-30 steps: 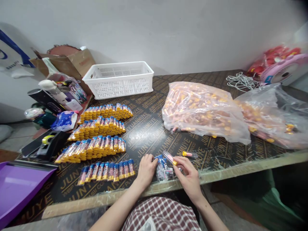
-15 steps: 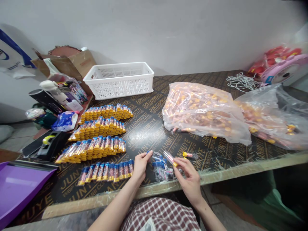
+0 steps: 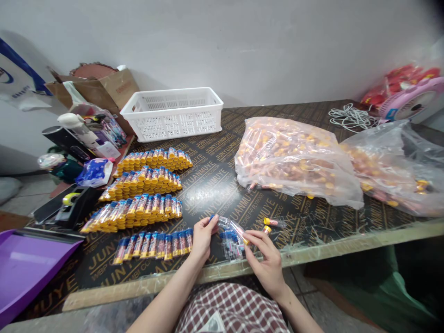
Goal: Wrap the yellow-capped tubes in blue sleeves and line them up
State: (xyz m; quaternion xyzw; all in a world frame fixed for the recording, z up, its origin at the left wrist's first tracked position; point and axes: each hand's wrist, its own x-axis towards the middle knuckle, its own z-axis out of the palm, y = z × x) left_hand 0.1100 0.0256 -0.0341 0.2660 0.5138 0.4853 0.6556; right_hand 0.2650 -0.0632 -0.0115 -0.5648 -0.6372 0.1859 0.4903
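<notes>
My left hand (image 3: pixel 204 237) pinches the blue end of a small clear plastic piece (image 3: pixel 224 221), its kind too small to tell. In my right hand (image 3: pixel 265 252), closed fingers hold a clear tube with a yellow cap (image 3: pixel 239 232) and reddish-white contents, tilted with its clear end toward the left hand's piece. Whether the two touch, I cannot tell. Below them lies a small pile of clear pieces with blue ends (image 3: pixel 231 245). Beyond the right hand rests a yellow-capped tube (image 3: pixel 274 223), with another yellow cap (image 3: pixel 267 230) beside it.
Rows of blue-and-yellow tubes (image 3: pixel 138 210) lie at left, near a tape dispenser (image 3: pixel 78 208) and purple dustpan (image 3: pixel 31 268). A white basket (image 3: pixel 176 125) stands behind. Plastic bags of yellow-capped tubes (image 3: pixel 294 157) fill the right side, before a pink fan (image 3: pixel 409 104).
My right hand has moved left with the yellow-capped tube, bringing its clear end up to the piece in my left hand. My left hand stays nearly in place.
</notes>
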